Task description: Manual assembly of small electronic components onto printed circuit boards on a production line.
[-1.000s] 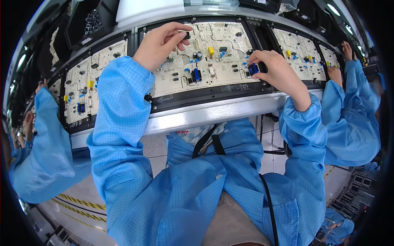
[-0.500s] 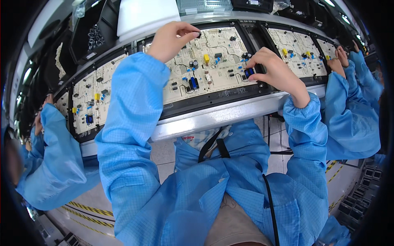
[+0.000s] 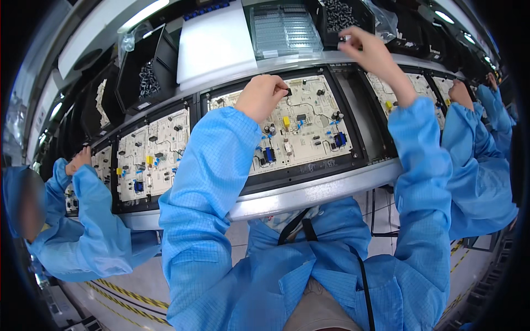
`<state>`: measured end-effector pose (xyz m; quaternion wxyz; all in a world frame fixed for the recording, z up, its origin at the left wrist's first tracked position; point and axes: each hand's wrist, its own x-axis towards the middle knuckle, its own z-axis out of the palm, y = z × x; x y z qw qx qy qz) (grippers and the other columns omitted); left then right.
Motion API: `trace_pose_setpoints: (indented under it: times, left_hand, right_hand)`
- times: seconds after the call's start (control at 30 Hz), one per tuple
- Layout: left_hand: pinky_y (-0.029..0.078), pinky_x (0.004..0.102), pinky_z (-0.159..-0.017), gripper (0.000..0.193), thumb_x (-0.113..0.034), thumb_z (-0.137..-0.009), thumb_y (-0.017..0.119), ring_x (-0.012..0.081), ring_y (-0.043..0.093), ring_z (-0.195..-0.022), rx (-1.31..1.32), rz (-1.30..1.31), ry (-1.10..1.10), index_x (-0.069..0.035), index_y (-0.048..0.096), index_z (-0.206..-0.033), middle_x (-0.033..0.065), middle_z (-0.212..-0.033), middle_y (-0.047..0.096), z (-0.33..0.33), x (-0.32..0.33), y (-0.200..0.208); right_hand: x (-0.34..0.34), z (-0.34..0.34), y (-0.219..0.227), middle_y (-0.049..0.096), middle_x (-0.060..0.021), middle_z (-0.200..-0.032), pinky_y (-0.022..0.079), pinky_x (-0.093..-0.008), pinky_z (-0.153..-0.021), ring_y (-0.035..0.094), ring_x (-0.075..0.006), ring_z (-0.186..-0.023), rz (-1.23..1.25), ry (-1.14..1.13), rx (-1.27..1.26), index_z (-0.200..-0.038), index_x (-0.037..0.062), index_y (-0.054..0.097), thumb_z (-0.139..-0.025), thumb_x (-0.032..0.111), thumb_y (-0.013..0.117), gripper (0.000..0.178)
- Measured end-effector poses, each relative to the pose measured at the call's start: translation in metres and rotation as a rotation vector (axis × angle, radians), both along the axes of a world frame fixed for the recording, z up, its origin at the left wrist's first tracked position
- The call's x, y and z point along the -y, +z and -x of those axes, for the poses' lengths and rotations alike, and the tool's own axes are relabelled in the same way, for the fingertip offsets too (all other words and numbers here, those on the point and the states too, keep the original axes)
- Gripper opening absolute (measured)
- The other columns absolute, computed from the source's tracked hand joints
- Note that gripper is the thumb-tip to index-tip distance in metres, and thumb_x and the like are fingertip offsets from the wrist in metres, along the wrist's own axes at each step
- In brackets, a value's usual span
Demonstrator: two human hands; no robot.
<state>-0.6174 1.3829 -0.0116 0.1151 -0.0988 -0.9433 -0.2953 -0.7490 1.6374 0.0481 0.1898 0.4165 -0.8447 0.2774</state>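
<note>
My left hand (image 3: 261,98) is closed in a pinch on a small black component (image 3: 287,92) at the upper part of a pale circuit board (image 3: 309,105). The board lies in a black frame tray (image 3: 309,170) in front of me. Its surface carries a yellow block (image 3: 286,121), a blue-and-black coil part (image 3: 268,155) at the lower middle and another blue coil part (image 3: 339,140) at the lower right. Beyond the board, my right hand (image 3: 369,52) is raised at the front of a black bin (image 3: 361,16) of small metallic parts. Its thumb and forefinger are apart, slightly blurred.
A metal rail (image 3: 314,193) runs along the near edge. Behind the board are a white sheet (image 3: 215,47), a clear plastic tray (image 3: 285,33) and a black bin of dark parts (image 3: 148,80). More boards (image 3: 152,151) lie either side, where other people in blue work.
My right hand has left the blue coil part at the board's lower right and moved up to the bin. My left hand keeps its pinch. The view has shifted, showing more of the bins.
</note>
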Motion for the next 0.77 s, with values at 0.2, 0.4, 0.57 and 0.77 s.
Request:
trace_pose_setpoints:
  times: [0.2, 0.4, 0.57, 0.77]
  left_hand:
    - [0.05, 0.0273, -0.065, 0.015, -0.008, -0.086, 0.058, 0.0171, 0.064, -0.069, 0.101, -0.164, -0.006, 0.002, 0.059, -0.096, 0.0088, -0.071, 0.066, 0.0, -0.007, 0.023]
    - [0.049, 0.0262, -0.067, 0.018, -0.008, -0.08, 0.064, 0.013, 0.065, -0.072, 0.152, -0.531, 0.031, -0.002, 0.062, -0.096, 0.0093, -0.076, 0.069, -0.008, 0.009, 0.008]
    - [0.048, 0.0238, -0.067, 0.015, -0.013, -0.081, 0.068, 0.0115, 0.062, -0.073, 0.143, -0.334, 0.105, -0.002, 0.064, -0.091, 0.0062, -0.077, 0.068, -0.002, 0.002, 0.013]
    - [0.049, 0.0293, -0.068, 0.02, -0.008, -0.079, 0.066, 0.0156, 0.058, -0.069, -0.041, -0.196, 0.101, -0.004, 0.059, -0.098, 0.0065, -0.074, 0.061, 0.006, 0.001, 0.001]
  right_hand:
    - [0.003, 0.189, -0.037, 0.065, -0.0193, -0.091, 0.049, -0.0416, -0.077, 0.062, -0.0358, -0.087, -0.04, -0.387, -0.22, -0.104, 0.0048, 0.06, -0.076, 0.023, 0.064, 0.034]
    - [0.036, 0.189, -0.054, 0.067, -0.0166, -0.087, 0.052, -0.036, -0.075, 0.065, -0.0294, -0.084, -0.115, -0.395, 0.146, -0.086, 0.0022, 0.068, -0.06, 0.013, 0.078, 0.03]
    - [0.03, 0.211, -0.05, 0.066, -0.0167, -0.089, 0.051, -0.037, -0.077, 0.065, -0.0316, -0.086, -0.133, -0.376, 0.158, -0.084, 0.0042, 0.067, -0.064, 0.012, 0.078, 0.024]
    - [0.029, 0.235, -0.056, 0.067, -0.015, -0.085, 0.051, -0.0369, -0.072, 0.065, -0.0282, -0.08, -0.313, -0.379, 0.027, -0.086, 0.0047, 0.066, -0.065, 0.022, 0.079, 0.03]
